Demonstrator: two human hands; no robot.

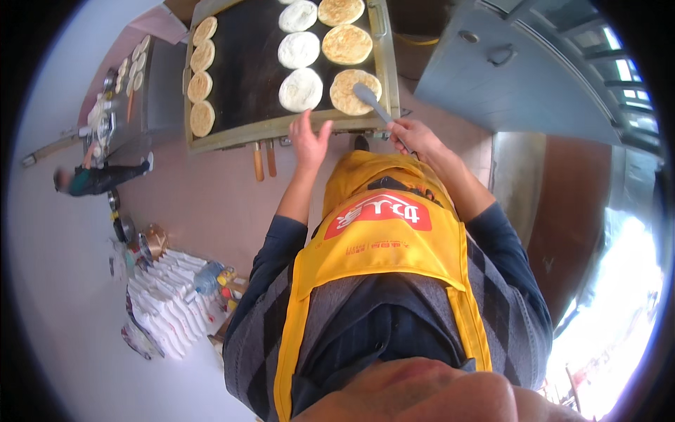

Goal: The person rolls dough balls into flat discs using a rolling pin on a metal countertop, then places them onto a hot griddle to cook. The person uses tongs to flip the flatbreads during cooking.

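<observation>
In my right hand (416,138) is the handle of a grey spatula-like tool (365,94), probably silicone or plastic. Its broad end rests on a browned round flatbread (348,100) at the near right corner of a dark griddle (245,63). My left hand (310,138) holds nothing, fingers spread, at the griddle's near edge, just below a pale, floury flatbread (300,90). More pale flatbreads lie in a column beyond it. Browned ones (347,44) form a column on the right, and several more (202,118) stand tilted along the left rim.
Two wooden handles (258,162) hang below the griddle's front. To the left, a person (100,178) stands by a table (158,89) bearing rounds of dough and utensils. White sacks (166,300) are stacked on the floor at lower left. A grey metal cabinet (517,79) stands to the right.
</observation>
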